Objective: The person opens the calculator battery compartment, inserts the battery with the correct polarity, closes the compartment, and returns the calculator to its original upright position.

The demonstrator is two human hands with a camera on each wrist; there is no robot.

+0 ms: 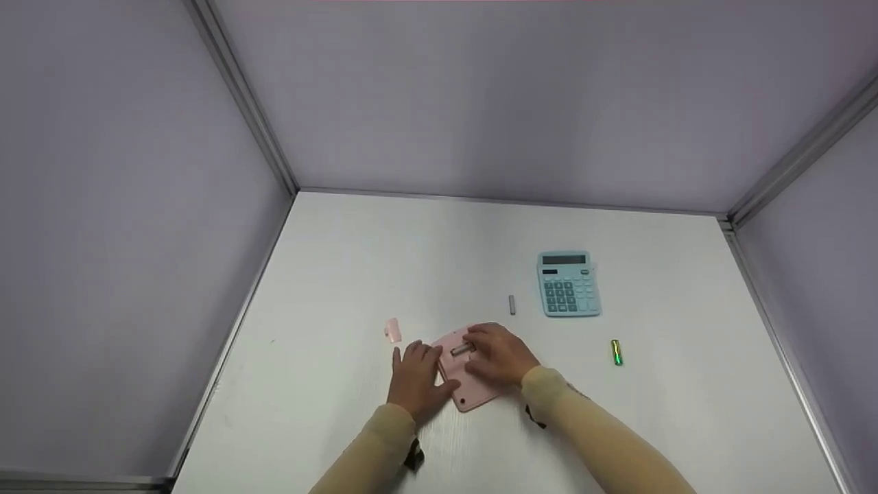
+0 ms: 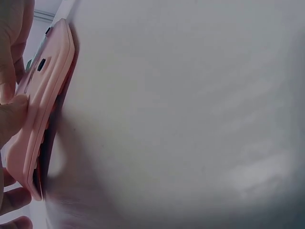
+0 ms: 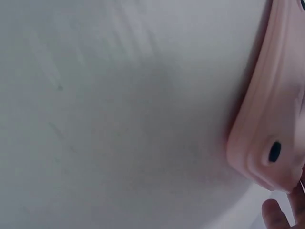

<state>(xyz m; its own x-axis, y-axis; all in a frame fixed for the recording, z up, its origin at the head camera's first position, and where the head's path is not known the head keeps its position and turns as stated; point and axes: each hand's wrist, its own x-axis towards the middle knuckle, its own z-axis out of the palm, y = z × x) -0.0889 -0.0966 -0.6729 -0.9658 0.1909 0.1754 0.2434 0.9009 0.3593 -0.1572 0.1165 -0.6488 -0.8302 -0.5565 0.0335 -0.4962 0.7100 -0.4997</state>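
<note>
A pink calculator [image 1: 480, 394] lies face down, its back turned up with a bare battery slot. My left hand [image 1: 417, 383] grips its left edge; the thumb lies on the back and the fingers are along the side. Over the calculator's back, my right hand [image 1: 502, 355] has curled fingers at one end of a silver battery [image 1: 461, 349], which lies at the slot. The left wrist view shows the calculator [image 2: 45, 90] edge-on, slightly raised off the table. In the right wrist view its corner [image 3: 257, 157] appears, with fingertips [image 3: 274, 214] close by.
A small pink battery cover [image 1: 392, 330] lies to the left of the calculator. Beyond my right hand are another silver battery [image 1: 512, 304] and a blue calculator [image 1: 569, 284], face up. A green-gold battery [image 1: 617, 352] lies farther right. Grey panels enclose the white table [image 1: 329, 274].
</note>
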